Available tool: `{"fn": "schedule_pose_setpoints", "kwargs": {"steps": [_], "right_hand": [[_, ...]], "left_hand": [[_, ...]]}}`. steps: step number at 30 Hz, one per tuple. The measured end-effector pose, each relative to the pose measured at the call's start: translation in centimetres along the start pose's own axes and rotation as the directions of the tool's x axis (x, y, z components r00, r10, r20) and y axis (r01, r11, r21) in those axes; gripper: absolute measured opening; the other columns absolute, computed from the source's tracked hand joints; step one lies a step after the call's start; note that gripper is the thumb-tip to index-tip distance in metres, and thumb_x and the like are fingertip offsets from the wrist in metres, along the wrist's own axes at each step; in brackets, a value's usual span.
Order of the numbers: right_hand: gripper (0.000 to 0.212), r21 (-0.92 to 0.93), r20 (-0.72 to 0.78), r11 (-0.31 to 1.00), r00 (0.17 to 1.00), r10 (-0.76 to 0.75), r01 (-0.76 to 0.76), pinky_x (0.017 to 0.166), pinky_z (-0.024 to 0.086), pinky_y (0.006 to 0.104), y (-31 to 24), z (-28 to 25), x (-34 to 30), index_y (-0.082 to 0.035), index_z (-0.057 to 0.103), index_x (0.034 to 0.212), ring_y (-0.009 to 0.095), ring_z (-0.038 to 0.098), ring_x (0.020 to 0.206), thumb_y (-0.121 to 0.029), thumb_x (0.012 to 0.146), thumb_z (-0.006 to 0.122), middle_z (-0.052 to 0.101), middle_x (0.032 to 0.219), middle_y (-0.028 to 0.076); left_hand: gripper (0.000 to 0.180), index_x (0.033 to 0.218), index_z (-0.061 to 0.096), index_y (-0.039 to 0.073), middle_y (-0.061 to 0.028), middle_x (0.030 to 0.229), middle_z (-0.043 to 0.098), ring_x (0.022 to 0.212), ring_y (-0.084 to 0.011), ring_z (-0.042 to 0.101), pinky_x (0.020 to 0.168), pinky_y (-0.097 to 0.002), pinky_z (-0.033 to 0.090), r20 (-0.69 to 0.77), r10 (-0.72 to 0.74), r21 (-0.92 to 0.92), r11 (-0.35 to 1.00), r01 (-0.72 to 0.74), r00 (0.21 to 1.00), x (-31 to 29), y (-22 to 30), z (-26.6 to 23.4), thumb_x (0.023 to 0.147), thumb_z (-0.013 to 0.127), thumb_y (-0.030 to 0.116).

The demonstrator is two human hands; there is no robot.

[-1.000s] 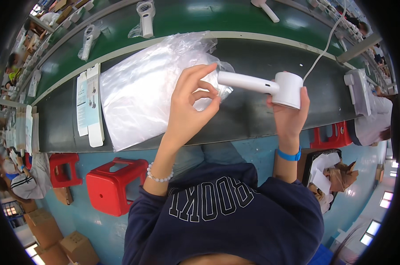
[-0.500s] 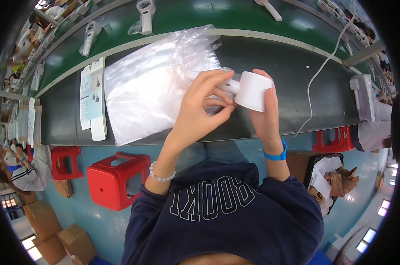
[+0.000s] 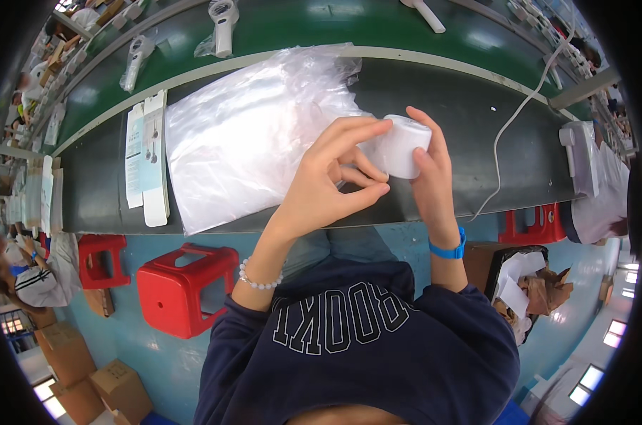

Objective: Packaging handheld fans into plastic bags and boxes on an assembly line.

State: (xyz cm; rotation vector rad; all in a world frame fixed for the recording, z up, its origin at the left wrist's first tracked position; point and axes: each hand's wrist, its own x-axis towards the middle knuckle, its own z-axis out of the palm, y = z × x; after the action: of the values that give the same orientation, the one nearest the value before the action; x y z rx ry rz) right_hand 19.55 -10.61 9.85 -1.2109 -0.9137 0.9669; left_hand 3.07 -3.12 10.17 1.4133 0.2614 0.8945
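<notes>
My right hand [image 3: 432,166] grips a white round-headed handheld device [image 3: 409,145] by its drum-shaped head, thumb on the near side and fingers behind. My left hand [image 3: 328,173] is curled at the device's left side. Its index fingertip reaches the head's upper edge, while thumb and another finger nearly meet lower down. A hazy, see-through patch lies between those fingers and the head; whether it is film or blur I cannot tell. The handle is out of sight. Left of my hands, a large clear plastic bag [image 3: 225,145] lies flat on the dark worktop [image 3: 505,156].
Flattened printed cartons [image 3: 155,159] lie left of the bag. Similar white devices, one here [image 3: 223,28], rest on the green belt [image 3: 299,25] beyond. A white cable [image 3: 500,149] crosses the worktop's right side. A red stool [image 3: 172,294] and an open waste carton [image 3: 526,283] stand below.
The device's head has tilted in my right hand, and its handle, seen before near my left fingers, no longer shows. My left hand has shifted slightly right, its fingertips closer to the head.
</notes>
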Motion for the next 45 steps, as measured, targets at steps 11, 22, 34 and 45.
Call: {"fn": "schedule_pose_setpoints", "kwargs": {"steps": [11, 22, 34, 45], "right_hand": [[0.069, 0.254, 0.018, 0.967, 1.0, -0.015, 0.01, 0.1, 0.044, 0.0481, -0.2, -0.5, 0.0, -0.002, 0.03, 0.142, 0.028, 0.051, 0.119, -0.04, 0.087, 0.048, 0.048, 0.129, 0.014], [0.069, 0.288, 0.026, 0.958, 1.0, -0.003, -0.005, 0.098, 0.044, 0.0466, -0.3, -0.8, -0.2, -0.002, 0.03, 0.143, 0.028, 0.051, 0.118, -0.039, 0.087, 0.048, 0.049, 0.128, 0.014], [0.067, 0.444, 0.036, 0.894, 0.998, 0.053, -0.064, 0.091, 0.046, 0.0455, -1.0, -0.9, -0.9, -0.003, 0.027, 0.145, 0.028, 0.053, 0.113, -0.042, 0.092, 0.035, 0.05, 0.128, 0.014], [0.072, 0.581, 0.123, 0.814, 0.988, -0.09, 0.002, 0.085, 0.051, 0.0495, -2.1, -1.3, -1.9, 0.001, 0.023, 0.145, 0.035, 0.058, 0.106, -0.043, 0.089, 0.037, 0.05, 0.127, 0.019]], "left_hand": [[0.067, 0.129, 0.048, -0.007, -0.0176, 0.133, 0.041, 0.083, -0.0168, 0.064, 0.071, -0.0244, 0.058, -0.064, 0.09, -0.016, 0.996, -0.091, 0.994, 0.1, 0.7, -0.7, 0.066, 0.068, -0.017], [0.063, 0.129, 0.051, -0.004, -0.0169, 0.133, 0.044, 0.083, -0.0145, 0.064, 0.074, -0.0251, 0.056, -0.045, 0.077, 0.063, 0.995, -0.074, 0.996, -0.1, 0.6, -0.7, 0.068, 0.066, -0.016], [0.047, 0.116, 0.064, 0.003, -0.0122, 0.111, 0.064, 0.096, -0.0266, 0.065, 0.079, -0.0323, 0.053, 0.162, 0.396, 0.715, 0.584, -0.384, 0.904, -0.5, 0.0, 0.4, 0.072, 0.062, -0.014], [0.05, 0.111, 0.067, 0.0, -0.0141, 0.11, 0.064, 0.075, -0.0163, 0.064, 0.071, -0.0257, 0.05, 0.067, 0.512, 0.733, 0.557, -0.391, 0.856, -1.0, 1.7, 0.7, 0.063, 0.068, -0.015]]}}
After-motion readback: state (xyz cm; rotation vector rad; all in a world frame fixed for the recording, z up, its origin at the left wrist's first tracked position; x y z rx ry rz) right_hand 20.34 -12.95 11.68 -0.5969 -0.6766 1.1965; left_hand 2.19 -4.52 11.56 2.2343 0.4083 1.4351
